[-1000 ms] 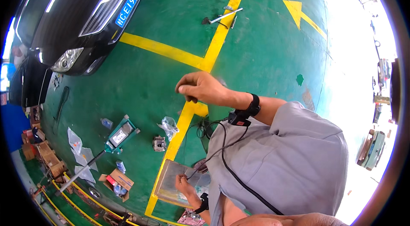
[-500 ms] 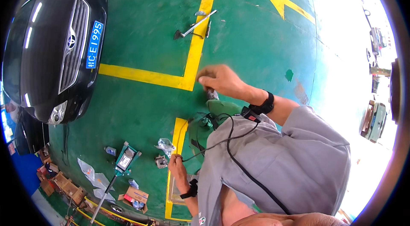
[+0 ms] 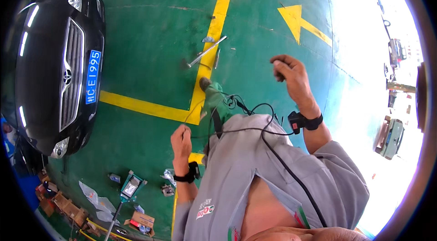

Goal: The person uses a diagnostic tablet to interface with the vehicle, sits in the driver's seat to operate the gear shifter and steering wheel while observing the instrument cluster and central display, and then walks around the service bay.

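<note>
While you stand on the green floor (image 3: 150, 36), your right hand (image 3: 291, 74) and left hand (image 3: 181, 138) curl closed, empty; metal bar (image 3: 207, 52) lies ahead on the yellow line (image 3: 218, 8), black car (image 3: 54, 68) left.

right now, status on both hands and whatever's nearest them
Left hand closed in a loose fist, nothing visible in it. Right hand raised, fingers curled, contents unclear. Black cable runs across the grey jacket. Metal bar lies on the yellow line ahead, untouched.
</note>
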`<act>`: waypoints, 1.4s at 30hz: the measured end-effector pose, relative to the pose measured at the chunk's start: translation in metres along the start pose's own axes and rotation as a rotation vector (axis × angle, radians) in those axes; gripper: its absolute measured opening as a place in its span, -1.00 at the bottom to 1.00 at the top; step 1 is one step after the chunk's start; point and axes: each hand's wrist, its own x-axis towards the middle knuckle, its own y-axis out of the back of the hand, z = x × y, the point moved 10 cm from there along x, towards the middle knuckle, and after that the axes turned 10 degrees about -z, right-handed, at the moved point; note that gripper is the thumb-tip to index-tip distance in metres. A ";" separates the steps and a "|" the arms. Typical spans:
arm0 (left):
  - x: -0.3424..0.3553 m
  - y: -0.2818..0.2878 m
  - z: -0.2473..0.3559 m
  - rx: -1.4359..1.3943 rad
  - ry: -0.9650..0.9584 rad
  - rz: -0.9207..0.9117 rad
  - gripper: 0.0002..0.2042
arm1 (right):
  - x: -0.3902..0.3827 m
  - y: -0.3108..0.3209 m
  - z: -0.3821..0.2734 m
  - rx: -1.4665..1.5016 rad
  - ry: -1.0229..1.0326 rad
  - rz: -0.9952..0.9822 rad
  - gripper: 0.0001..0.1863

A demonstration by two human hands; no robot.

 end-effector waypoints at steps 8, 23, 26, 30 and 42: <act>0.033 0.000 0.065 -0.052 -0.014 0.049 -0.87 | 0.040 0.072 -0.060 0.011 0.089 0.172 -0.75; -0.069 -0.219 0.029 -0.623 0.610 0.732 -0.79 | 0.239 0.022 -0.134 -0.337 0.147 -0.500 -0.71; -0.062 -0.301 0.071 -0.712 0.645 0.831 -0.78 | 0.252 -0.006 -0.154 -0.466 0.167 -0.714 -0.75; -0.034 -0.378 0.113 -0.868 0.683 0.953 -0.76 | 0.277 -0.038 -0.161 -0.499 0.181 -0.939 -0.77; 0.075 -0.634 0.164 -1.444 0.590 0.948 -0.75 | 0.283 -0.117 -0.253 -0.534 0.447 -1.066 -0.75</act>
